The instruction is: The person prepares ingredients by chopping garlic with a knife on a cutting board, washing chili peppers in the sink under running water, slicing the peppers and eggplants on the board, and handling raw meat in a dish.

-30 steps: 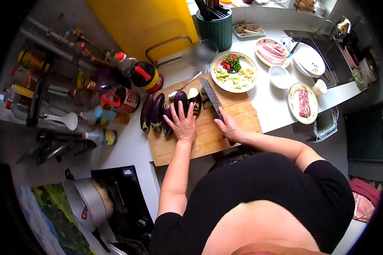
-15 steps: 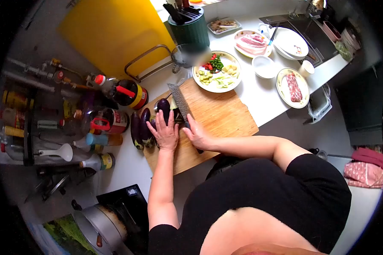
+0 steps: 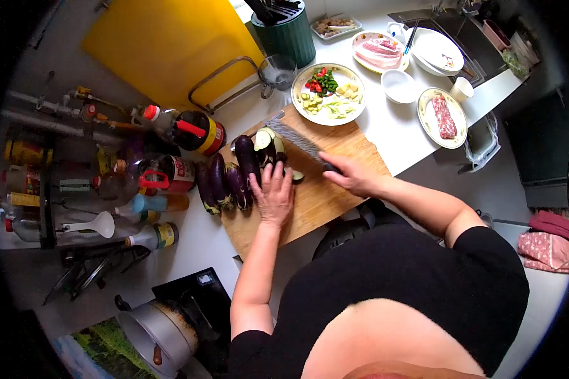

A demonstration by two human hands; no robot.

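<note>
My right hand point(image 3: 355, 175) is closed round the handle of a kitchen knife point(image 3: 300, 140), whose broad blade slants up and left above the wooden cutting board point(image 3: 332, 189). On the board, my left hand point(image 3: 273, 194) lies with fingers spread, its fingertips touching the cut eggplant point(image 3: 264, 149), which shows pale flesh. A small eggplant piece point(image 3: 298, 177) rests just right of those fingers. Left of the hand, whole purple eggplants point(image 3: 217, 180) lie side by side, the nearest one touching it. Part of the cut eggplant is hidden under my fingers.
Behind the board stand a plate of chopped vegetables point(image 3: 322, 115), a glass jug point(image 3: 277, 74) and a green knife block point(image 3: 291, 41). Plates of meat point(image 3: 444, 117) and a white bowl point(image 3: 398, 86) are at right. Bottles point(image 3: 199, 132) crowd the left; a pot point(image 3: 161, 331) sits lower left.
My right hand has moved right and up with the knife, away from my left hand. My left hand has shifted right onto the cut eggplant. The camera view has shifted slightly.
</note>
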